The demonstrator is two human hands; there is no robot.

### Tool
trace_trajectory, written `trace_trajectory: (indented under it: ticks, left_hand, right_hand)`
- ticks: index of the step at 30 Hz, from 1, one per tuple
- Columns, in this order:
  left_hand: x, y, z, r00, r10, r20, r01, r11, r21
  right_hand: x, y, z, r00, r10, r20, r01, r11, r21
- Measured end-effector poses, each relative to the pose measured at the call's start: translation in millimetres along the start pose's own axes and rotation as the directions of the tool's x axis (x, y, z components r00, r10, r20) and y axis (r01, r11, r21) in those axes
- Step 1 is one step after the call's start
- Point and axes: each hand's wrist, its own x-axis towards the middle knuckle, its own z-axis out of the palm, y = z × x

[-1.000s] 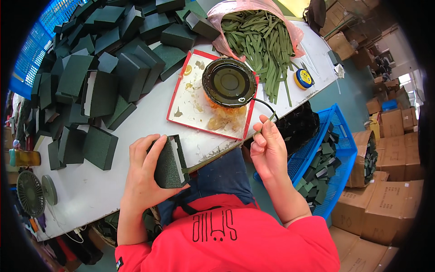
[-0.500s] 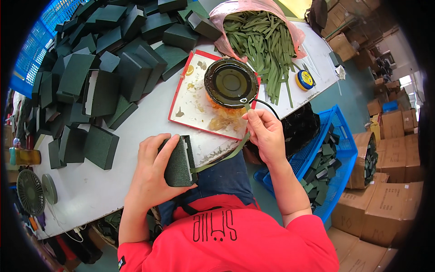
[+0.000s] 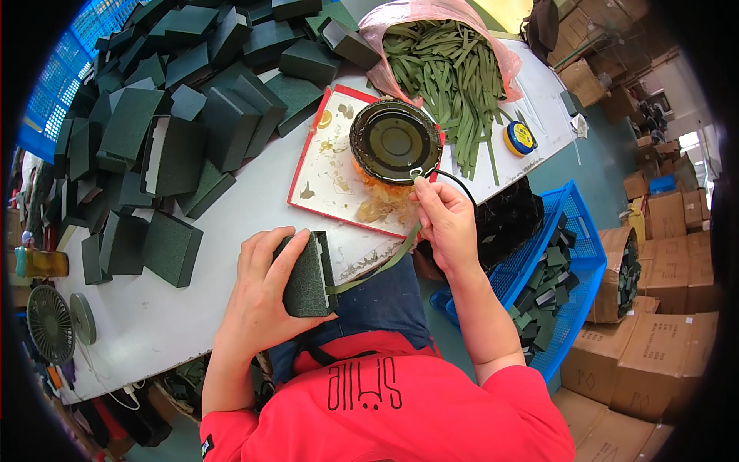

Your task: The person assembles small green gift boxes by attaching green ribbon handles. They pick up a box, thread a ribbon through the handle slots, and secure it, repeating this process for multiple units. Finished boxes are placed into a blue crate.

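Observation:
My left hand is wrapped round a dark green box, held upright at the table's front edge. Out of the box's right side runs a green ribbon, curving up to my right hand. Thumb and fingertips of that hand pinch the ribbon, whose end lies at the near rim of a round black pot. The pot has dark, shiny insides and amber drips down its side. It stands on a white board with a red edge, smeared with amber residue.
Dark green boxes are heaped at the left. A pink bag spills green ribbons behind the pot. A round yellow-and-blue tin sits right of them. Blue crates with small green pieces and cartons stand at the right.
Hands, box and ribbon hold nearly the same places. My right hand has shifted very slightly at the pot's near rim, and the whole view has drifted a little.

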Motion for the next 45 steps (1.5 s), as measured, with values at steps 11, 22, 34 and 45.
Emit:
trace_trajectory:
  ticks: [11,22,34,45]
  left_hand:
    - [0,-2,-2,1.000,0.022,-0.014,-0.022,1.000,0.016]
    - [11,-6,-6,0.970,0.243,0.031,-0.225,0.933,-0.280]
    - [13,-2,-7,0.964,0.264,0.031,-0.244,0.924,-0.295]
    - [14,4,-12,0.942,0.281,0.185,-0.275,0.960,-0.058]
  right_hand:
    - [-11,-7,-5,0.999,0.052,0.013,-0.053,0.998,0.045]
    - [-57,-23,27,0.825,0.328,0.461,-0.249,0.942,-0.225]
    - [-54,-16,34,0.823,0.371,0.430,-0.258,0.919,-0.299]
    - [-44,2,29,0.804,0.319,0.502,-0.093,0.901,-0.423]
